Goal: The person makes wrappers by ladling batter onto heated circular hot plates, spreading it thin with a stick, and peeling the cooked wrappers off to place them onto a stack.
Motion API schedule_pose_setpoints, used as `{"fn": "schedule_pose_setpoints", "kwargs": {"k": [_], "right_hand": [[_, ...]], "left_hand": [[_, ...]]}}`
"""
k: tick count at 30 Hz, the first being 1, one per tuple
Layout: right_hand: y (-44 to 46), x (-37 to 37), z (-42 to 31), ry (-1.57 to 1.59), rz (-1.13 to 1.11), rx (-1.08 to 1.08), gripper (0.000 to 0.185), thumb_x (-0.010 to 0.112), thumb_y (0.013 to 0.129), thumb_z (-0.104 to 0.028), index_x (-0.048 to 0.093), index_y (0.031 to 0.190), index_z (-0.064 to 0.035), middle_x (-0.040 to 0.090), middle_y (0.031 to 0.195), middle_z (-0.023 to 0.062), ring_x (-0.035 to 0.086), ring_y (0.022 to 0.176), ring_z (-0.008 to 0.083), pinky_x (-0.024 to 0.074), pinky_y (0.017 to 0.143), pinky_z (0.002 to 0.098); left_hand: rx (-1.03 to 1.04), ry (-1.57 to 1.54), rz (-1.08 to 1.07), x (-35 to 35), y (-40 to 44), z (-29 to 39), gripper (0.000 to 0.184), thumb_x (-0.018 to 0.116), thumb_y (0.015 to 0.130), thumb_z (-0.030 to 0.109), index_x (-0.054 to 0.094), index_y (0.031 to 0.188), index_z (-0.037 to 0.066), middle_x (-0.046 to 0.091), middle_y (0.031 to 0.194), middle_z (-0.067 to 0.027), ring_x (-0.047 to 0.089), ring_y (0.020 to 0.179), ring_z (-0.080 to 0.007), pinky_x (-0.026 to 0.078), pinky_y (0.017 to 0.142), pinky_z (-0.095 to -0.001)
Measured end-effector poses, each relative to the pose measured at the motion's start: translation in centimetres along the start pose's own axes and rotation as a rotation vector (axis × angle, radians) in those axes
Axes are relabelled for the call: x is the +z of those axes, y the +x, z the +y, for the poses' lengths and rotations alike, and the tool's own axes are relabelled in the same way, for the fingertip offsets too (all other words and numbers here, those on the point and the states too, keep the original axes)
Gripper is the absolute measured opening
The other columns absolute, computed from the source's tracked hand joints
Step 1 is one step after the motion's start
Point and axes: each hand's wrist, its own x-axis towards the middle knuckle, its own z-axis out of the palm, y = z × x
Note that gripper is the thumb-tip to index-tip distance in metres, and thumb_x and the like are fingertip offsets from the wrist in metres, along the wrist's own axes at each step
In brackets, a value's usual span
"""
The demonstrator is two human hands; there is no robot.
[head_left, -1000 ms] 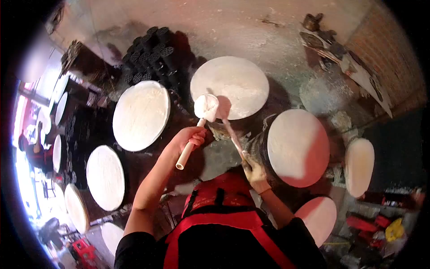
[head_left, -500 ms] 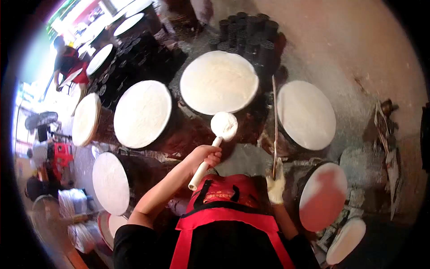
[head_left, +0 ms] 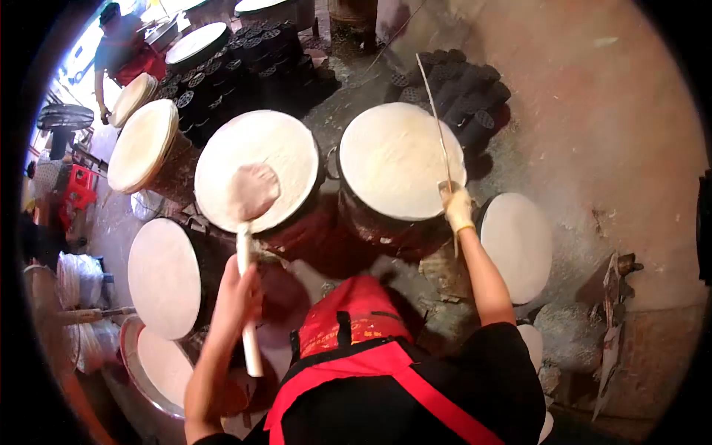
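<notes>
My left hand (head_left: 239, 298) is closed around the pale handle of a ladle-like tool (head_left: 252, 194) with a round, pale-coated head. That head is over the left-middle round griddle (head_left: 289, 148), which bears a pale layer; whether they touch I cannot tell. In a yellowish glove, my right hand (head_left: 457, 205) grips a long thin stick (head_left: 436, 111) that points up and away. The glove is at the right rim of the middle griddle (head_left: 389, 159), also covered with a pale layer. The stick crosses over that griddle's right side.
More pale-topped rounds stand about: one at right (head_left: 517, 248), one at left (head_left: 165, 278), and a stack (head_left: 142, 144). Black perforated coal briquettes (head_left: 475, 93) stand behind. Another person (head_left: 122, 48) works far left. A knobbed wooden piece (head_left: 615, 297) lies on the right.
My view has shifted. My right hand has risen from beside my apron to the middle griddle with the stick. My left hand has moved left, bringing the tool's head over the left-middle griddle.
</notes>
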Motion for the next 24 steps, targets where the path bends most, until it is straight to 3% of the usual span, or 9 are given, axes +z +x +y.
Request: {"fn": "schedule_pose_setpoints", "kwargs": {"k": [1,3,5,7,9,14,19,20,24], "right_hand": [[3.5,-0.2,1.5,-0.17,0.03,-0.007,0.023,0.055,0.086,-0.021,0.063,0.1,-0.0045,0.066,0.089,0.0184,0.064,0.082,0.0293,0.0485,0.073,0.0385],[7.2,-2.0,0.7,-0.209,0.145,-0.159,0.026,0.054,0.087,-0.027,0.063,0.102,-0.0072,0.065,0.091,0.0193,0.063,0.084,0.034,0.0482,0.073,0.0404],[11.5,-3.0,1.4,-0.372,0.175,-0.191,0.026,0.055,0.087,-0.027,0.063,0.106,-0.0113,0.065,0.092,0.0172,0.061,0.084,0.0351,0.0484,0.074,0.0417],[15.8,-2.6,3.2,-0.431,0.246,-0.218,0.026,0.055,0.086,-0.028,0.063,0.107,-0.0147,0.065,0.096,0.0137,0.06,0.087,0.0351,0.0486,0.075,0.0418],[19.2,-1.9,4.7,-0.463,0.342,-0.316,0.027,0.056,0.086,-0.029,0.063,0.107,-0.0149,0.065,0.098,0.0121,0.06,0.089,0.0341,0.0485,0.076,0.0417],[22.7,-0.5,4.4,-0.205,0.158,-0.22,0.029,0.059,0.084,-0.035,0.066,0.107,-0.0171,0.065,0.102,0.01,0.061,0.095,0.0309,0.0478,0.079,0.0393],[21.8,-1.2,0.4,-0.475,0.116,-0.285,0.033,0.058,0.08,-0.044,0.068,0.095,-0.0169,0.065,0.088,0.0129,0.061,0.086,0.0337,0.0481,0.074,0.0412],[20.9,-1.6,-0.5,-0.446,0.126,-0.315,0.03,0.064,0.076,-0.032,0.067,0.096,-0.0101,0.066,0.092,0.0147,0.062,0.086,0.0332,0.0487,0.075,0.0403],[16.3,-3.4,-4.5,-0.495,0.419,-0.631,0.03,0.062,0.073,-0.016,0.064,0.102,-0.0069,0.064,0.097,0.0158,0.06,0.091,0.0337,0.0466,0.082,0.0404]], "left_hand": [[0.115,0.11,0.087,0.8,-0.9,-0.5,0.018,0.043,0.095,0.016,0.038,0.112,0.015,0.034,0.06,0.0045,0.032,0.041,-0.0037,0.025,0.032,-0.0194],[0.02,-0.005,-0.002,0.9,-1.6,0.4,0.016,0.043,0.095,0.015,0.042,0.111,0.015,0.033,0.06,0.0047,0.029,0.04,-0.0035,0.023,0.032,-0.018],[-0.224,-0.309,-0.083,1.0,-0.7,1.8,0.016,0.044,0.094,0.013,0.045,0.11,0.011,0.033,0.062,0.0041,0.027,0.04,-0.0027,0.02,0.031,-0.0157],[-0.328,-0.571,-0.216,1.6,0.3,2.7,0.016,0.044,0.094,0.012,0.046,0.106,0.002,0.035,0.065,0.0022,0.025,0.042,-0.0004,0.018,0.03,-0.0135],[-0.368,-0.674,-0.21,2.6,0.8,2.0,0.016,0.043,0.094,0.012,0.046,0.106,0.001,0.035,0.064,0.002,0.026,0.042,-0.0006,0.019,0.03,-0.013],[-0.479,-1.07,-0.106,4.7,-0.1,3.0,0.019,0.042,0.095,0.012,0.043,0.108,-0.001,0.036,0.068,-0.0004,0.029,0.045,-0.0015,0.025,0.03,-0.0131],[-0.53,-1.313,-0.073,4.0,-0.3,3.5,0.02,0.04,0.095,0.011,0.041,0.109,-0.003,0.036,0.069,-0.0018,0.03,0.045,-0.0027,0.027,0.03,-0.0144],[-0.525,-1.343,-0.097,3.4,-0.3,3.0,0.02,0.04,0.095,0.011,0.042,0.11,-0.003,0.037,0.069,-0.0018,0.03,0.045,-0.0028,0.027,0.03,-0.0145],[-0.458,-1.419,-0.197,0.4,-0.7,1.9,0.024,0.036,0.097,0.011,0.036,0.113,-0.006,0.036,0.07,-0.0023,0.032,0.046,-0.0045,0.033,0.034,-0.0172]]}}
